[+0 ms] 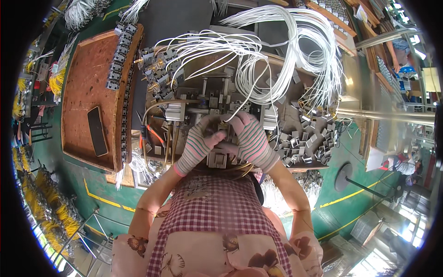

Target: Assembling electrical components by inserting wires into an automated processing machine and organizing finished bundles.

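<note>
Head view: your left hand (pixel 206 135) and right hand (pixel 249 134) meet at the near side of the metal fixture (pixel 214 102), one white wire (pixel 242 107) running into your right fingertips. Those sit bunched, your left ones curled; can't tell if either clamps. Wire should be light, springy, maybe slick in gloves; pinch near its end. Left of fixture: wooden tray (pixel 78 124) holding a dark phone (pixel 97 131), metal blocks (pixel 113 76) along its rim.

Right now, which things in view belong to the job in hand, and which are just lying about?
Likely in use:
- metal fixture, at left hand and right hand
- white wires
- probably heaped metal pieces

Apparently lying about:
- dark phone in wooden tray
- orange-handled tool, untouched
</note>
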